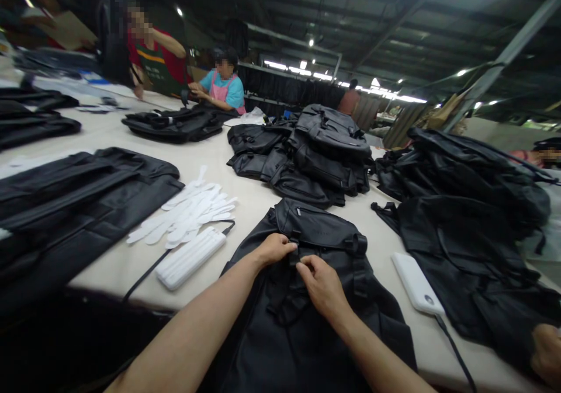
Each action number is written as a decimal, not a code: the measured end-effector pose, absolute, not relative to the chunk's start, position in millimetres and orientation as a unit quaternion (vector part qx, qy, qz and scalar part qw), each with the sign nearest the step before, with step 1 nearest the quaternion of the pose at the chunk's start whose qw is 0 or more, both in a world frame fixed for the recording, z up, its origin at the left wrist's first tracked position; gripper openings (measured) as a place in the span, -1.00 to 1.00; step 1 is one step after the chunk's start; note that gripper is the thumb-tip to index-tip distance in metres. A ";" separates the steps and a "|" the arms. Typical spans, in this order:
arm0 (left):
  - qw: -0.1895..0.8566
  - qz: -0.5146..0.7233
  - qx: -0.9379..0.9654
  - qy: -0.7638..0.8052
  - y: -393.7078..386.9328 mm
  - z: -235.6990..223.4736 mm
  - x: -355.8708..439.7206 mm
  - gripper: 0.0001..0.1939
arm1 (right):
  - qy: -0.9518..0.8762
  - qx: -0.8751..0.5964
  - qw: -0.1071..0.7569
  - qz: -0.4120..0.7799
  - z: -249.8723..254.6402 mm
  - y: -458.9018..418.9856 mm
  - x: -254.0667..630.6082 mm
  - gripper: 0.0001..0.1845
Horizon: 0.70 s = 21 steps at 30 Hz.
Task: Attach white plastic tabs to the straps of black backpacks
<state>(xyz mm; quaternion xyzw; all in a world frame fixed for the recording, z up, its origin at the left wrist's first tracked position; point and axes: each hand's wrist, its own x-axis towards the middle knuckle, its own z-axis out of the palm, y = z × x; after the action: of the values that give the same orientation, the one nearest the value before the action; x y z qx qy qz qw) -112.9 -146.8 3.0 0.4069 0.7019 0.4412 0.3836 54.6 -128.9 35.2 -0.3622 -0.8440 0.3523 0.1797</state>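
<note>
Hands at the strap (294, 254) of a black backpack (313, 229)
Left hand (274, 250) lies curled over the flap; right hand (323, 285) pinches the strap narrowly, near the front edge of the bench (377, 235).

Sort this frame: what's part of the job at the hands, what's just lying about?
Job:
left hand, on the backpack
right hand, pinching the strap
backpack

Lying about:
power bank
second power bank
white pieces
stacked bags
</note>
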 end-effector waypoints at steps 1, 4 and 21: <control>0.385 0.436 0.410 0.702 -146.4 2.8 -113.5 -0.67 | -0.886 -0.309 0.194 0.287 39.3 -134.0 58.0 -0.82; 0.397 0.424 0.416 0.700 -145.1 1.6 -115.3 -0.67 | -0.972 -0.148 0.107 0.151 48.4 -149.2 63.8 -0.82; 0.373 0.408 0.452 0.700 -149.2 3.9 -112.5 -0.70 | -0.995 -0.052 0.067 0.060 30.8 -162.6 57.4 -0.76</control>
<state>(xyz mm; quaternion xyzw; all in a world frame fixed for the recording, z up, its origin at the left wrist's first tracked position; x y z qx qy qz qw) -112.5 -149.2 3.9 0.4516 0.7002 0.4083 0.3730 57.4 -162.6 30.8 -0.0521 -0.9946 0.0599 0.0671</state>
